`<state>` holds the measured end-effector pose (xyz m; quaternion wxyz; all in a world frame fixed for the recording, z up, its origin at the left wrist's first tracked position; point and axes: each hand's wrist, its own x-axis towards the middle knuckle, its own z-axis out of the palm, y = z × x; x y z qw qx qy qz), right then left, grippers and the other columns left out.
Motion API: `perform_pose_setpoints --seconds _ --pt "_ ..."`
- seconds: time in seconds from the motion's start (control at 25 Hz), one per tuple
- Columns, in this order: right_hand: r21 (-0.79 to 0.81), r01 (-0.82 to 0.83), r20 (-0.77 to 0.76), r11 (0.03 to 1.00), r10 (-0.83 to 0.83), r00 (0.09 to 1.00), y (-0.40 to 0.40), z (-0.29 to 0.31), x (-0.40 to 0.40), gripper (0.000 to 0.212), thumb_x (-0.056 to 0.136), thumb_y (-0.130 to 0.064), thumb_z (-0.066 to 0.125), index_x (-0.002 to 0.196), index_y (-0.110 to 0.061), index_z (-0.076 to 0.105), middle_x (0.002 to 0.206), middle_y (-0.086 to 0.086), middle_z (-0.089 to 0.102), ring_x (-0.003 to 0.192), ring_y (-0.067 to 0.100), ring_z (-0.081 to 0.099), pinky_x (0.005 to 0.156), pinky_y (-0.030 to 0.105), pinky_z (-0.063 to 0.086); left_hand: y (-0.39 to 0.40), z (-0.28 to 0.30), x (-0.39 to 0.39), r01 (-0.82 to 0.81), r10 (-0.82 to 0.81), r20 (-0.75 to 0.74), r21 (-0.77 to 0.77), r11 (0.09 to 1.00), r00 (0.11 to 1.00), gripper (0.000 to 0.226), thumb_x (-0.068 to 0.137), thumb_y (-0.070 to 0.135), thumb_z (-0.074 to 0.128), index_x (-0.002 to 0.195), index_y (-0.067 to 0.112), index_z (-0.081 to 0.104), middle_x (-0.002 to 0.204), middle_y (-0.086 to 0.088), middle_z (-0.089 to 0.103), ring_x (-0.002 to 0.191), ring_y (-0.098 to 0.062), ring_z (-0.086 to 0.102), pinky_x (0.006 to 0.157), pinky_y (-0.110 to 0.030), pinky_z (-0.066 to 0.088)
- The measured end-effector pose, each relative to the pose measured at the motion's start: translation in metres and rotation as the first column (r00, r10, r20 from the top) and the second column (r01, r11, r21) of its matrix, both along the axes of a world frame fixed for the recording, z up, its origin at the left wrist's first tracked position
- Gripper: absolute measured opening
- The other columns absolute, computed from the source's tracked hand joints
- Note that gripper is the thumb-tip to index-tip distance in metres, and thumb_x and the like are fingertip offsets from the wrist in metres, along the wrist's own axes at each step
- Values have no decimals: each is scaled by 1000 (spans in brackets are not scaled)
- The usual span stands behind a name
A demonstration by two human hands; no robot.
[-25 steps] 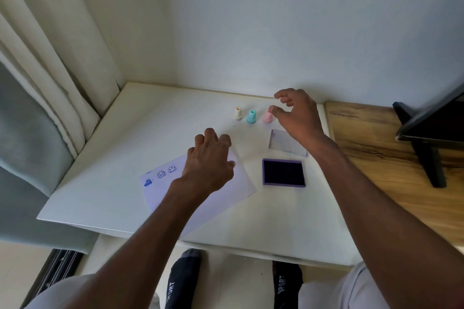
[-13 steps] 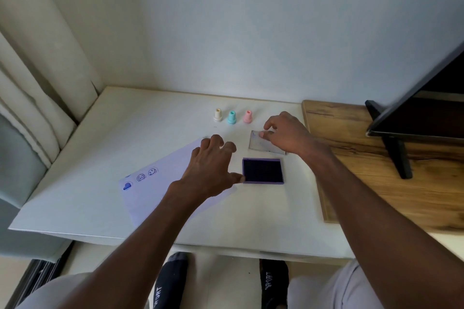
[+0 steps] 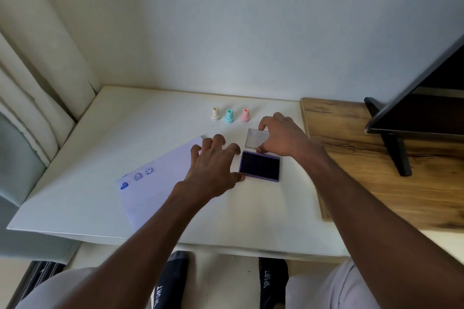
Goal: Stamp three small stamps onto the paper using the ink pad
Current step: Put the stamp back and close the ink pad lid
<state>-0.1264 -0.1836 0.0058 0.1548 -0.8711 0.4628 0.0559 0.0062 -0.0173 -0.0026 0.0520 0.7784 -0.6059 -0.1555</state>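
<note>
Here, open purple-rimmed ink pad [image 3: 259,165], dark face up; right hand [image 3: 281,138] fingers pinching clear lid [image 3: 256,138], left hand [image 3: 214,168] splayed.

Single head-worn view, wide-angle, looking forward and down at the desk [image 3: 100,148] from close above, wall beyond the fingers [image 3: 218,140].

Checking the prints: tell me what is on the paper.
On the paper near its left corner are three blue prints: one solid shape and two smiley faces. The left hand lies over its right end, so anything printed under it is hidden.
</note>
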Motion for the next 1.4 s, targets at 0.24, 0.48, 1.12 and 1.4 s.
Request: perform_pose_setpoints --seconds 0.24,0.48,1.12,1.4 --pt "24 63 7 998 -63 998 4 7 -2 74 70 -36 83 135 -19 54 128 7 40 96 28 57 75 36 51 -1 3 1 -29 28 -65 -10 1000 998 72 80 66 69 139 31 48 147 -5 40 136 -27 36 107 -47 35" --pt "-180 63 342 982 3 940 30 49 -2 61 74 -23 83 128 -13 56 116 8 48 97 27 57 69 31 39 -5 37 9 -413 218 -835 -12 911 505 57 89 68 57 113 18 70 101 -3 77 97 -26 73 79 -34 59" --pt "-78 -79 411 994 104 906 99 67 -4 37 84 -29 78 118 -22 65 107 0 55 102 20 55 78 34 50 4 56 17 -355 224 -943 302 885 -246 42 90 25 75 124 2 69 118 -19 73 99 -27 71 98 -41 57" --pt "503 -105 399 858 -123 909 73 91 -39 29 99 -48 61 118 -29 72 111 -7 75 110 13 67 95 36 55 0 60 18 -346 90 -991 119 931 -98 43 91 15 73 131 3 62 112 -22 74 96 -29 72 98 -39 57"
